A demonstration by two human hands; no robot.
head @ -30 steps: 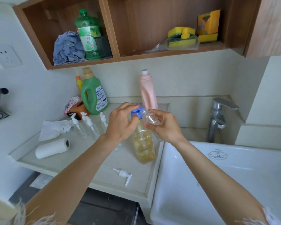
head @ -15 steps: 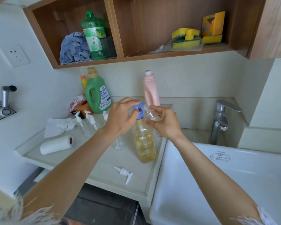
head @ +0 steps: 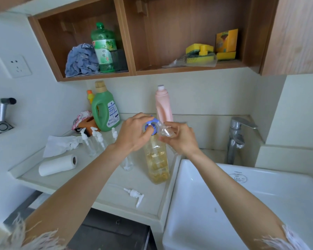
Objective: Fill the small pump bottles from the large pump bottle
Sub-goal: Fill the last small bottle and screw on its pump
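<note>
So that soap can squirt in, the right hand [head: 179,139] pinches a small bottle [head: 164,130] against the blue pump [head: 151,125], which the left hand [head: 134,134] grips to press.

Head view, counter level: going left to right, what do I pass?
Paper roll → small pump bottles → left hand → large bottle → right hand → tap.

A home laundry or utility corner; white sink [head: 224,204] with tap [head: 237,136]; detergent jug [head: 105,110]; wooden cupboard shelves [head: 170,69].
</note>
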